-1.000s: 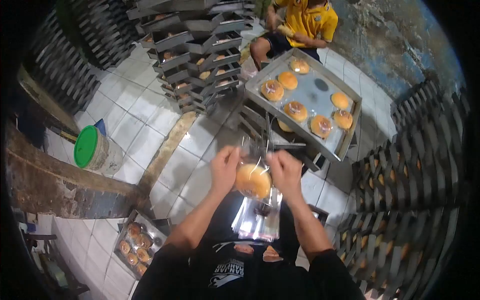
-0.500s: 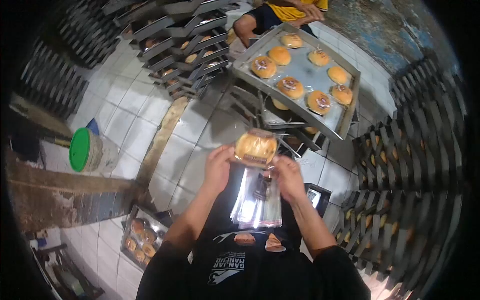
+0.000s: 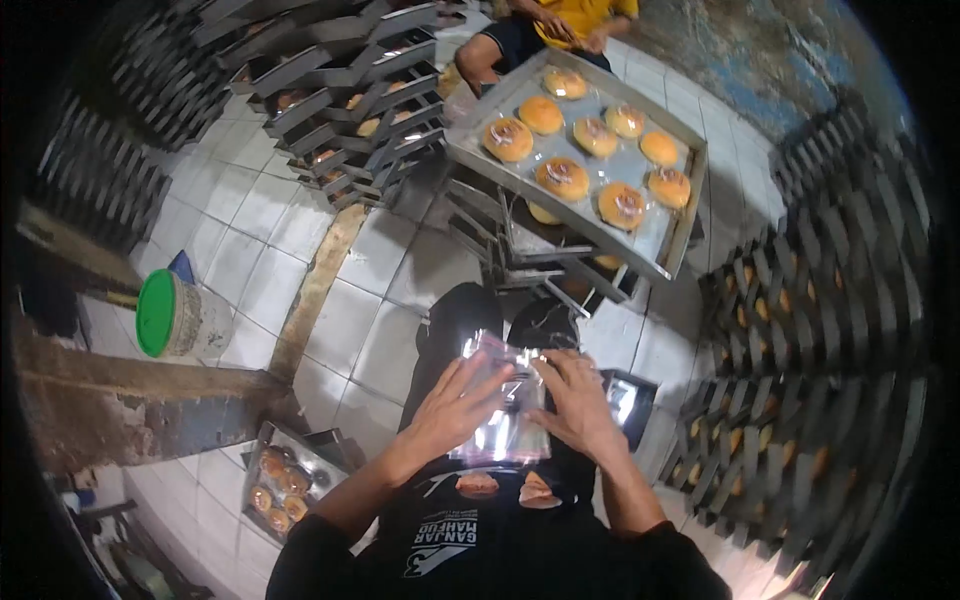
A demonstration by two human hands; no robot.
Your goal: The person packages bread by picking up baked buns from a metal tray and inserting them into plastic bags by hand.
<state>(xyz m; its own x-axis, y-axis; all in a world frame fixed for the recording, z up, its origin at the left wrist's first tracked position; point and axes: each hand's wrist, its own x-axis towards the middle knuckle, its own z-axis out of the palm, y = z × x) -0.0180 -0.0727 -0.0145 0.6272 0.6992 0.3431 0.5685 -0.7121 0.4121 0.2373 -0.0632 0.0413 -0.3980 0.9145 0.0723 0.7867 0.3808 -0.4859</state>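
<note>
A stack of clear plastic bags (image 3: 505, 425) with dark print lies on my lap, shiny with reflected light. My left hand (image 3: 455, 405) rests on the left side of the stack, fingers stretched out over the bags. On the right side is my right hand (image 3: 580, 400), its fingers and thumb apart and touching the upper edge and side of the bags. Neither hand has a bun in it. In front of me a metal tray (image 3: 545, 190) bears several round buns, among them a wrapped bun (image 3: 595, 137) in the middle.
Stacked metal trays (image 3: 340, 110) with buns stand at the left; more tray stacks (image 3: 770, 430) line the right. A green-lidded bucket (image 3: 155, 313) and a small bun tray (image 3: 280, 480) are at left. Another person in a yellow shirt (image 3: 590, 15) sits behind the tray.
The wrapped bun that both my hands held is out of them, and an additional bun now sits mid-tray. Both hands have moved down onto the plastic bags.
</note>
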